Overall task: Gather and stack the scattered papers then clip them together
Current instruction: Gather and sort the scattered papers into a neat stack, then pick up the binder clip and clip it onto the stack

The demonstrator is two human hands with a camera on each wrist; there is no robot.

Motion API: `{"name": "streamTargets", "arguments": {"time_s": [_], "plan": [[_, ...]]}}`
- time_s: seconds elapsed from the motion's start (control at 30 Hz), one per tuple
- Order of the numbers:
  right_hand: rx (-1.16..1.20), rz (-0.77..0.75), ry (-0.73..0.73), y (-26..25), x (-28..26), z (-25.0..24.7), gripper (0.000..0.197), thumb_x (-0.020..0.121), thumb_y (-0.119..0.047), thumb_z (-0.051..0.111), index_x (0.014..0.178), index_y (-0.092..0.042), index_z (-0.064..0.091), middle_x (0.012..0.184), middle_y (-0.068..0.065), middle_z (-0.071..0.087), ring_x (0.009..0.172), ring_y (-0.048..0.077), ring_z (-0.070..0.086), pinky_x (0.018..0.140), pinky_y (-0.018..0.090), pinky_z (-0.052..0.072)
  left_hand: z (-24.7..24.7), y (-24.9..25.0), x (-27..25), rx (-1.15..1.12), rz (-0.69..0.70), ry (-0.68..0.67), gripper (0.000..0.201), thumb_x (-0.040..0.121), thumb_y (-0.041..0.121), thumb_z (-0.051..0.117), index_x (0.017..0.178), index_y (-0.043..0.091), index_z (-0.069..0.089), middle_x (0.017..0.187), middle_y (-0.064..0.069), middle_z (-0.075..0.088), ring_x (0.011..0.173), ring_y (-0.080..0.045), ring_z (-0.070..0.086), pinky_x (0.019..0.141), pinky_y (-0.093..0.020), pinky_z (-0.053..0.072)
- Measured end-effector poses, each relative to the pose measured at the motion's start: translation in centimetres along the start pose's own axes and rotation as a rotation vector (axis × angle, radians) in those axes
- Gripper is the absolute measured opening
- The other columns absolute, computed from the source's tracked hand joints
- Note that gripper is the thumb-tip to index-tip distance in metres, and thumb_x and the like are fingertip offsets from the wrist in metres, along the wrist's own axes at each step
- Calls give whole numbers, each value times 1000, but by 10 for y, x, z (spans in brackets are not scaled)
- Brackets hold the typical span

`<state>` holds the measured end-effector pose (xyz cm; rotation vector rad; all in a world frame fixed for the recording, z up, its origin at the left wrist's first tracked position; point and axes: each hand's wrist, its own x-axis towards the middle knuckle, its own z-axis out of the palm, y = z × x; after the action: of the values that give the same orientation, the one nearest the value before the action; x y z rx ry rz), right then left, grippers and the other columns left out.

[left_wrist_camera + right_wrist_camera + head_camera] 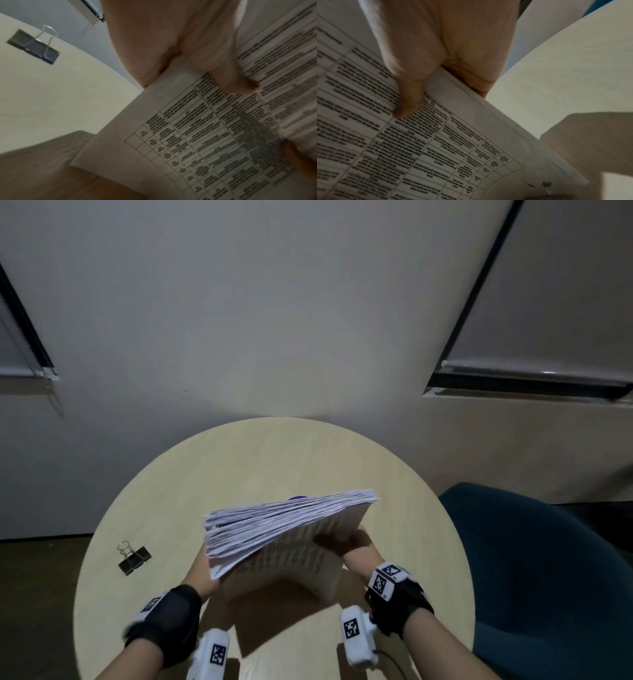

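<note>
A thick stack of printed papers [284, 529] stands on its lower edge on the round table [239, 460], tilted toward me. My left hand [202, 568] grips its left edge, thumb on the printed sheet [214, 135]. My right hand [356, 544] grips the right edge, thumb [409, 100] pressed on the same sheet [419, 155]. The stack's top edges are fanned and uneven. A black binder clip [134, 559] with silver handles lies on the table left of the stack, also seen as the clip [34, 46] in the left wrist view.
A dark blue chair [548, 577] stands at the table's right side. A plain wall with window blinds [534, 285] rises behind the table. A small purple thing [297, 498] peeks out behind the stack.
</note>
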<state>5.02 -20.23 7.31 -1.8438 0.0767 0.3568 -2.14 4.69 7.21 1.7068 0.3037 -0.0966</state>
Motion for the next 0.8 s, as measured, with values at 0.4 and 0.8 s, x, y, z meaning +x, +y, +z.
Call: {"name": "streamTargets", "arguments": {"time_s": [0.4,0.8], "plan": [[-144,106,18,9,10,2,35,71,-39,82,83,-15,60,73,-9,61,63,9,58,59,20,44,-1,-4,34,316,-165,-3,61,68,56,76,75,-3,61,39,5,38,37,-13,32,47,-25,27],[-412,529,-59,73,3,22,91,73,-42,78,145,-8,36,140,11,52,118,28,58,97,39,51,45,-86,14,554,-390,41,45,80,51,69,86,7,56,82,-5,61,70,-21,51,59,-29,36]]}}
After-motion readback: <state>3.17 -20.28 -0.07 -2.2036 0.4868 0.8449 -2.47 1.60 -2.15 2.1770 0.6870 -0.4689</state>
